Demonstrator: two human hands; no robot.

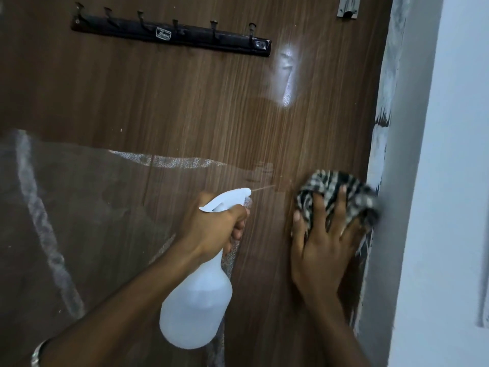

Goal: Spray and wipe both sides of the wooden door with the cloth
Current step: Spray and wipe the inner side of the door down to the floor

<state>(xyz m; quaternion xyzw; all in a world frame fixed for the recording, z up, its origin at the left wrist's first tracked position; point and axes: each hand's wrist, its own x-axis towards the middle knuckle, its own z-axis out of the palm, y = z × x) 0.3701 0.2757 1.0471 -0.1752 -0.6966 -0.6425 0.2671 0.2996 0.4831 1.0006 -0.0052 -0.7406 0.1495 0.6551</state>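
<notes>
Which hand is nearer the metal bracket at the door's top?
Right. The right hand presses the cloth almost straight below the metal bracket; the left hand, gripping the spray bottle, is further left.

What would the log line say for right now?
left hand: grips spray bottle | right hand: presses cloth on door | stage: spraying and wiping

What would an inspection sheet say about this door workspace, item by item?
Surface: brown wood-grain door, with a shiny patch in its upper part.
Job's things: white plastic spray bottle, nozzle towards the door; black-and-white checked cloth against the door near its right edge.
Clutter: clear plastic film over the door's lower left.
Grippers: left hand grips the spray bottle; right hand presses the cloth with spread fingers.
Cables: nothing seen.
Surroundings: black hook rail and metal latch above; pale wall at right.
</notes>
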